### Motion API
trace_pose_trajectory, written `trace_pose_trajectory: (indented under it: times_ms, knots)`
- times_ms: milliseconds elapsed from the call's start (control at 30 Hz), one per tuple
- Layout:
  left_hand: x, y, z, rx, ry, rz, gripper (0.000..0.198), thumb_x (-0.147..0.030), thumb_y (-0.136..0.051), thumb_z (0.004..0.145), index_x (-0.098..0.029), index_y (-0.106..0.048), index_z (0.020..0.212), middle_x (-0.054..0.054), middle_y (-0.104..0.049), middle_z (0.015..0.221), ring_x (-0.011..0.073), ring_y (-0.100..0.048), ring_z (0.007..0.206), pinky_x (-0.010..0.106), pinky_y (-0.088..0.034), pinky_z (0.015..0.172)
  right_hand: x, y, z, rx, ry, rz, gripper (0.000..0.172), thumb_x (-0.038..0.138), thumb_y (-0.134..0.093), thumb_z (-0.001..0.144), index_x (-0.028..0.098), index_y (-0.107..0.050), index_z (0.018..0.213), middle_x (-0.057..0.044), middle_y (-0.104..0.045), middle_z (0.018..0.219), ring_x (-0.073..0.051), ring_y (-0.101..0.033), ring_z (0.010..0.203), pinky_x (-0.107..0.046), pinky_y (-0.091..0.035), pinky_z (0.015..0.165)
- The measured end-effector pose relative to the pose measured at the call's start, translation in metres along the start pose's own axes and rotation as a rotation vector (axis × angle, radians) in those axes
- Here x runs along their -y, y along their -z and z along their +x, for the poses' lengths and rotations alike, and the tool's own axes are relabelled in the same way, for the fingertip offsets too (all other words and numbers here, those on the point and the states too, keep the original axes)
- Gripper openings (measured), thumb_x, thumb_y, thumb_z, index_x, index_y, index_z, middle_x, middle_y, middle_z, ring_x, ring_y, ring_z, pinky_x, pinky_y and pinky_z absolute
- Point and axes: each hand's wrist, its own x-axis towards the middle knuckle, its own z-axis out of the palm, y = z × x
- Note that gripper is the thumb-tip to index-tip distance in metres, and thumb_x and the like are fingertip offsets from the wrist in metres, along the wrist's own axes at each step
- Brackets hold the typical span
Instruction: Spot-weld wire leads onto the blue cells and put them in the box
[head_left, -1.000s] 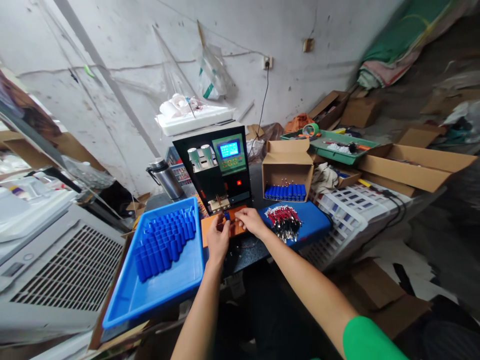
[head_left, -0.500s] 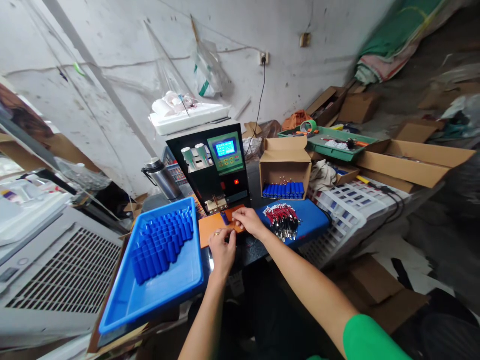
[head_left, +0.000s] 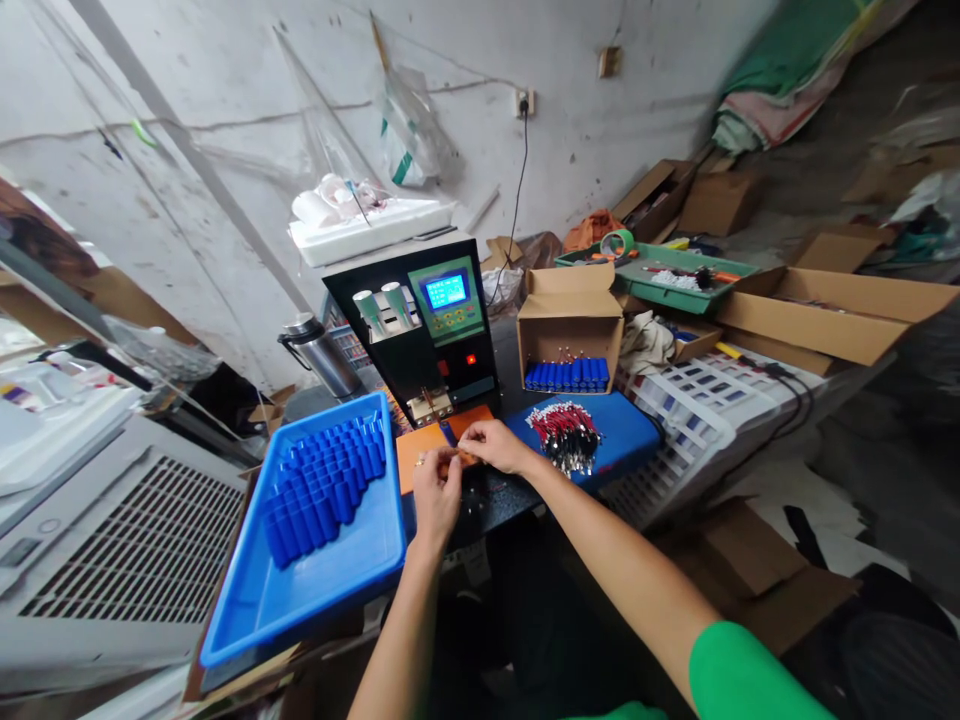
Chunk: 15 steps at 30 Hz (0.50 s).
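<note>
Left hand: my left hand (head_left: 436, 492) sits at the near edge of the orange mat (head_left: 417, 446), back toward the camera, fingers curled forward. Its tips are hidden from me, so I cannot tell whether they grip anything.
Right hand: my right hand (head_left: 492, 446) rests on the mat just beside the left, thumb and fingers drawn into a tight pinch. Whatever is pinched is too small for me to make out.
Blue cell: I see one small blue cell (head_left: 448, 433) lying on the mat, between my fingertips and the welder's electrodes.
Spot welder: the black spot welder (head_left: 442, 365) stands upright directly behind the mat, its blue screen lit.
Blue tray: the blue tray (head_left: 300, 590) lies to my left, touching the mat's edge, with blue cells (head_left: 322, 482) standing on end in its far half.
Wire leads: a bundle of red wire leads (head_left: 566, 436) lies near my right hand, on a blue lid (head_left: 626, 437).
Cardboard box: an open cardboard box (head_left: 570, 318) beyond the bundle holds a row of blue cells.
Flask: a steel flask (head_left: 319, 352) stands left of the welder.
</note>
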Motion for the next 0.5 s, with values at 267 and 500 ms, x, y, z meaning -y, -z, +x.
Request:
trace_pose_trajectory:
  times_ms: [267,500]
  knots:
    - [0.015,-0.004,0.013,0.093,-0.153,0.172,0.041,-0.020,-0.054,0.086,-0.020,-0.059,0.127,0.014,-0.063,0.122,0.0269,-0.061,0.110,0.045,-0.049,0.096,-0.002,0.006,0.005,-0.119,-0.108,0.295,0.035,0.047,-0.077,0.068,0.016,-0.062,0.073,0.004,-0.058,0.058,-0.007,-0.048,0.048,-0.019,-0.037,0.045]
    - [0.019,-0.008,0.015,0.066,-0.035,0.004,0.039,-0.029,-0.056,0.087,-0.019,-0.059,0.125,0.007,-0.067,0.093,0.0180,-0.063,0.081,0.034,-0.051,0.077,0.002,0.009,0.005,-0.150,-0.128,0.346,0.043,0.053,-0.081,0.062,0.016,-0.060,0.069,0.005,-0.056,0.053,-0.006,-0.048,0.045,-0.019,-0.036,0.044]
